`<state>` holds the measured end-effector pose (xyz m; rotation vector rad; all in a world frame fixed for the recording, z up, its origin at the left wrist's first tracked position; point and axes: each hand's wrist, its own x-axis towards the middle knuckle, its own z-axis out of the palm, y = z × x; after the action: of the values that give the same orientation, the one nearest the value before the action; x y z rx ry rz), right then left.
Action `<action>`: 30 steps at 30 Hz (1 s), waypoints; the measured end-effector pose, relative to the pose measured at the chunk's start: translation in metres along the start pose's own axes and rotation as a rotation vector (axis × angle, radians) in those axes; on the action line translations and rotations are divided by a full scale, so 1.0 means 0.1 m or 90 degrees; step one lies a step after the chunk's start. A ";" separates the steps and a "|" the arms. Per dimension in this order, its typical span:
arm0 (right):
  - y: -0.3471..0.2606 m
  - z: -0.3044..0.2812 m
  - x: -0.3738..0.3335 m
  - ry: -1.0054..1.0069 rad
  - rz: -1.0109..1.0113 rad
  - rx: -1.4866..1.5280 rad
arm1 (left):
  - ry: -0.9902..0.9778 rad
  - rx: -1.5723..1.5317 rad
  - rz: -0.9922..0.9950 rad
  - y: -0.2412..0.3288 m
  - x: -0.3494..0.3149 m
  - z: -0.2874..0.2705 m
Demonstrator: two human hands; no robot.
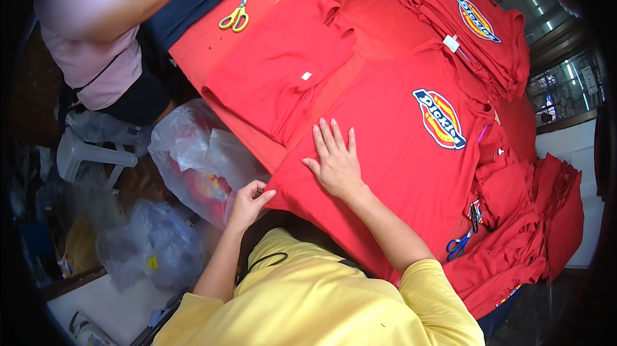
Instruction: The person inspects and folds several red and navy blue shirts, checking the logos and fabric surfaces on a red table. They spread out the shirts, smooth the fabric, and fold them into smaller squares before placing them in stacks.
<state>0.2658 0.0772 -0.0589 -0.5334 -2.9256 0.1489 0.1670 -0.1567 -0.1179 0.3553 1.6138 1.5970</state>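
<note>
the right hand (335, 161) lies flat, fingers spread, on the red t-shirt (392, 153). the left hand (247, 201) pinches its corner; the fingertips are partly hidden.

two scissors (235, 17), two clear plastic bags (193, 159)

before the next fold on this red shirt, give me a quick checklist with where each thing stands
1. Right hand flat on the red shirt: ok.
2. Left hand pinching the shirt's lower corner: ok.
3. Logo face up: ok.
4. Shirt body smooth: ok, only light creases.
5. Blue scissors off the shirt: not ok, they lie at its edge.
6. Sleeves even: cannot tell.
</note>
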 end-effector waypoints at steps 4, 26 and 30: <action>-0.01 0.03 0.00 0.050 0.044 -0.026 | -0.066 -0.061 -0.042 0.08 -0.12 -0.13; -0.55 -0.04 -0.57 -0.111 -0.325 0.090 | -0.042 -0.122 -0.094 0.21 -0.24 -0.20; -0.32 -0.10 -0.39 -0.132 -0.290 0.026 | -0.033 -0.113 -0.080 0.16 -0.24 -0.20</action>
<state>0.2922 0.0344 -0.0510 0.1718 -3.1421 0.2134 0.1622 -0.1849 -0.0977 0.1961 1.4149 1.6060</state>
